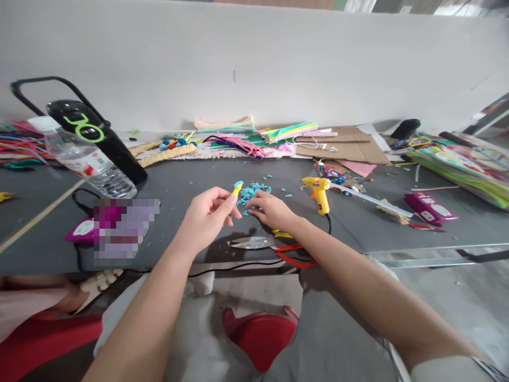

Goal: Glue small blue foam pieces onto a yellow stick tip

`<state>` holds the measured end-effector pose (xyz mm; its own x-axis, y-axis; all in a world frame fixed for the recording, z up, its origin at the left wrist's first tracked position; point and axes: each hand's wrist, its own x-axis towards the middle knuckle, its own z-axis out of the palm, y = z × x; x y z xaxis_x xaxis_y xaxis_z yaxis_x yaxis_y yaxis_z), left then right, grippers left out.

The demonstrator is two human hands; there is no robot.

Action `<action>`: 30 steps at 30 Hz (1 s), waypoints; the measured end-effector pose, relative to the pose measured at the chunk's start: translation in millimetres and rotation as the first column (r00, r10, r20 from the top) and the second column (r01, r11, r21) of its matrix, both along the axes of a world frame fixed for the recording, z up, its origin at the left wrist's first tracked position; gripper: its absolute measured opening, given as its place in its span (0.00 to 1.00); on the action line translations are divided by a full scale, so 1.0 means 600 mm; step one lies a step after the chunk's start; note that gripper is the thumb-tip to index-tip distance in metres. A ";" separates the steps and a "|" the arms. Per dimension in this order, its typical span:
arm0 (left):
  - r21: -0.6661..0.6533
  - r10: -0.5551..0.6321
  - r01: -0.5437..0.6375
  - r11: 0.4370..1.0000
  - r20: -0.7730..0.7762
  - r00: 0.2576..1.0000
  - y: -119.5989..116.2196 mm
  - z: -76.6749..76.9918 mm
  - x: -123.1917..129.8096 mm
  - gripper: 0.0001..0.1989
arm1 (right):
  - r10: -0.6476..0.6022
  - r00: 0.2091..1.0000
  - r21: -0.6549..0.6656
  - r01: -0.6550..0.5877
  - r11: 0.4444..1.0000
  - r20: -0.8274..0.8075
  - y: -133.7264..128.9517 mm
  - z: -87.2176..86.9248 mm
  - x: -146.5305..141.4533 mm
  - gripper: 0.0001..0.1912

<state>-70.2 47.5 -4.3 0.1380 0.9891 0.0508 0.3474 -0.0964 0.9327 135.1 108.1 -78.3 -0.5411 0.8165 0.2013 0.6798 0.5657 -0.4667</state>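
Note:
Between the thumb and fingers of my left hand (pixel 211 215) is a small yellow piece with a blue tip (pixel 237 188), held upright above the table. My right hand (pixel 271 211) rests at the edge of a pile of small blue pieces (pixel 252 192), its fingers pinched together; whatever they hold is too small to make out. Below both hands lie scissors with red handles (pixel 254 243), blades pointing left. A yellow glue gun (pixel 319 193) stands to the right of the pile, with a long clear stick in its back.
Two bottles, one clear (pixel 89 164) and one black (pixel 113 151), lean at the left. Colored stems (pixel 469 170) and cardboard (pixel 342 144) line the back and right. A purple box (pixel 430 208) lies right. Another person's foot (pixel 99 286) shows lower left.

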 end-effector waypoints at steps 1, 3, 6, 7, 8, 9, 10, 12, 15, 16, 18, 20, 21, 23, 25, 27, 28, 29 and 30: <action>-0.001 0.000 0.000 1.000 0.001 1.000 0.000 0.000 0.000 0.17 | 0.002 1.000 0.001 -0.002 1.000 0.010 0.000 -0.001 -0.002 0.08; 0.000 0.003 -0.003 1.000 0.000 1.000 0.001 0.000 0.001 0.17 | 0.002 1.000 0.004 -0.002 1.000 0.020 0.001 -0.002 -0.005 0.07; 0.005 0.008 -0.008 1.000 -0.005 1.000 0.001 -0.001 0.001 0.18 | -0.004 1.000 0.009 0.004 1.000 0.015 0.000 -0.002 -0.006 0.06; 0.004 0.007 -0.007 1.000 -0.006 1.000 0.001 -0.001 0.001 0.18 | -0.009 1.000 0.012 0.009 1.000 0.012 -0.001 -0.002 -0.007 0.06; 0.004 0.007 -0.007 1.000 -0.006 1.000 0.001 -0.001 0.002 0.18 | -0.013 1.000 0.015 0.013 1.000 0.007 -0.002 -0.001 -0.007 0.05; 0.003 0.006 -0.006 1.000 -0.006 1.000 0.001 -0.001 0.002 0.18 | -0.018 1.000 0.018 0.018 1.000 0.003 -0.003 0.000 -0.008 0.05; 0.001 0.006 -0.006 1.000 -0.005 1.000 0.001 -0.001 0.002 0.18 | -0.021 1.000 0.021 0.021 1.000 -0.002 -0.006 0.001 -0.008 0.05; 0.001 0.006 -0.006 1.000 -0.005 1.000 0.000 0.000 0.001 0.17 | -0.014 1.000 0.024 0.014 1.000 -0.008 -0.010 0.002 -0.010 0.04; 0.003 0.004 -0.004 1.000 -0.003 1.000 0.000 -0.001 0.000 0.17 | 0.002 1.000 0.017 -0.002 1.000 0.006 -0.016 0.002 -0.015 0.06; 0.002 0.001 -0.001 1.000 0.001 1.000 0.000 -0.002 -0.001 0.17 | 0.002 1.000 0.012 -0.002 1.000 0.013 -0.017 0.000 -0.017 0.06; -0.005 -0.006 0.006 1.000 0.009 1.000 0.000 -0.004 -0.001 0.17 | -0.002 1.000 -0.001 0.002 1.000 0.021 -0.018 -0.002 -0.022 0.05; -0.012 -0.013 0.013 1.000 0.015 1.000 0.001 -0.006 -0.001 0.17 | -0.003 1.000 -0.013 0.004 1.000 0.019 -0.018 -0.004 -0.026 0.05; -0.014 -0.012 0.012 1.000 0.019 1.000 0.002 -0.007 -0.001 0.17 | -0.004 1.000 -0.018 0.004 1.000 0.015 -0.018 -0.004 -0.026 0.05; -0.026 -0.004 0.005 1.000 0.038 0.999 0.003 -0.010 -0.001 0.17 | -0.007 1.000 -0.030 0.007 1.000 -0.001 -0.019 0.001 -0.024 0.05; -0.051 0.011 -0.007 0.999 0.064 0.998 0.004 -0.013 0.000 0.17 | -0.006 1.000 -0.046 0.005 0.999 -0.024 -0.023 0.011 -0.017 0.05; -0.066 0.027 -0.022 0.998 0.075 0.997 0.005 -0.016 0.002 0.17 | -0.006 0.997 -0.082 0.000 0.997 -0.079 -0.032 0.025 -0.006 0.06; -0.063 0.033 -0.028 0.998 0.071 0.997 0.005 -0.017 0.003 0.17 | -0.012 0.991 -0.110 -0.003 0.994 -0.132 -0.039 0.033 0.000 0.05; -0.056 0.038 -0.035 0.998 0.064 0.997 0.004 -0.018 0.005 0.17 | -0.026 0.974 -0.152 -0.009 0.988 -0.225 -0.047 0.041 0.005 0.04; -0.048 0.041 -0.038 0.998 0.057 0.998 0.003 -0.018 0.008 0.18 | -0.042 0.943 -0.188 -0.022 0.982 -0.329 -0.056 0.049 0.011 0.03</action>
<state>-65.5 49.2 -15.3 0.0969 0.9952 0.0113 0.2956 -0.0396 0.9545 141.5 74.8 -48.9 -0.4618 0.8616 0.2107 0.4745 0.4406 -0.7620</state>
